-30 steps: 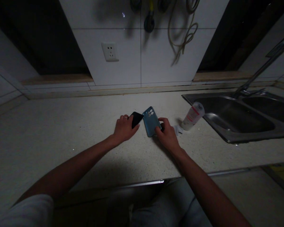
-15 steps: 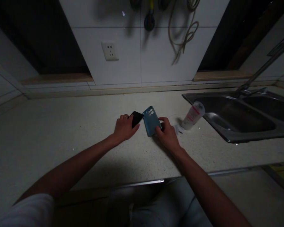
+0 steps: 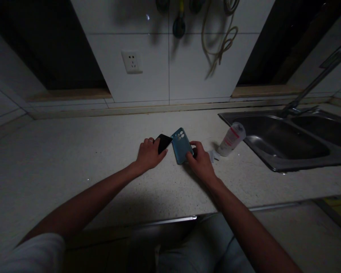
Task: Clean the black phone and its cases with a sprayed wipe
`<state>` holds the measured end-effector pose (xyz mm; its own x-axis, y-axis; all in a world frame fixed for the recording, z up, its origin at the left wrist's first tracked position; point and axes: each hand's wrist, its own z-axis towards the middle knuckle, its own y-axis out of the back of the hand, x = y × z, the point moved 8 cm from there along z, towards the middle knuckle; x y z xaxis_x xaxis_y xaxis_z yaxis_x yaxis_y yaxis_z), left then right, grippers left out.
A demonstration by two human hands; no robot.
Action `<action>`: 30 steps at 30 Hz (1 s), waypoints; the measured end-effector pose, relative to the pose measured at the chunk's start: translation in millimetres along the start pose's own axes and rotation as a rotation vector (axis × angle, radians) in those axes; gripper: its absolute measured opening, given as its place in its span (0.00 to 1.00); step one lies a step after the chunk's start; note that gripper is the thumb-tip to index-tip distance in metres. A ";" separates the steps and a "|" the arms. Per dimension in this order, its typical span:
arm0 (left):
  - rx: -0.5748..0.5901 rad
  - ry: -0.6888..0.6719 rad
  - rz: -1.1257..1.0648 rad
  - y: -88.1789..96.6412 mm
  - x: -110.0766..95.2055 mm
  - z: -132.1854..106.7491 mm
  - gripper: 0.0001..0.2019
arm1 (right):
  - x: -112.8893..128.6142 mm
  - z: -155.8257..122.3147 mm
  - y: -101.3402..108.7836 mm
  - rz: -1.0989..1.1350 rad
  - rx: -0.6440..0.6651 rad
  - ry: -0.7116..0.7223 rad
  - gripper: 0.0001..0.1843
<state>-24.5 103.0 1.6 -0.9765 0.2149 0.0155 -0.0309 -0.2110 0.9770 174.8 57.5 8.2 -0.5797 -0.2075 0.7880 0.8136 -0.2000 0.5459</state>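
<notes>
Pale blue-green and hollow, a phone case (image 3: 181,148) is held just above or against a speckled whitish bench (image 3: 102,151), its inner side facing up and its camera openings at the far end. Compared with half a second earlier, both hands, the case and a flat black phone (image 3: 165,142) keep the same places. The left hand (image 3: 148,154) is clamped on the phone, fingers over its left part and thumb along its near edge, so the black surface juts out to the right of the fingers. Its pointed corner meets the case's upper left edge, though whether they touch is unclear. The right hand (image 3: 201,160) pinches the case at its lower right, thumb on the inner face, other fingers at the right edge; most of the case lies left of these fingers. Right of that hand are a crumpled white scrap (image 3: 213,156), a translucent cup (image 3: 230,143) with red markings, and a steel sink (image 3: 307,165).
</notes>
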 end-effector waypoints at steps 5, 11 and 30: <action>-0.010 -0.008 -0.010 1.9 -0.9 -0.5 0.33 | 1.2 -0.6 0.2 -0.004 -0.005 -0.006 0.20; -0.015 -0.004 -0.005 2.2 -0.3 -0.4 0.32 | 0.1 -0.7 -0.3 -0.014 -0.011 -0.009 0.21; -0.002 0.002 -0.010 4.5 -1.1 -1.5 0.32 | -1.4 -0.7 3.8 -0.033 -0.047 -0.048 0.21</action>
<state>-23.9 100.4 5.7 -0.9767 0.2145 0.0055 -0.0407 -0.2104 0.9768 178.6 56.4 8.9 -0.6023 -0.1542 0.7832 0.7906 -0.2508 0.5586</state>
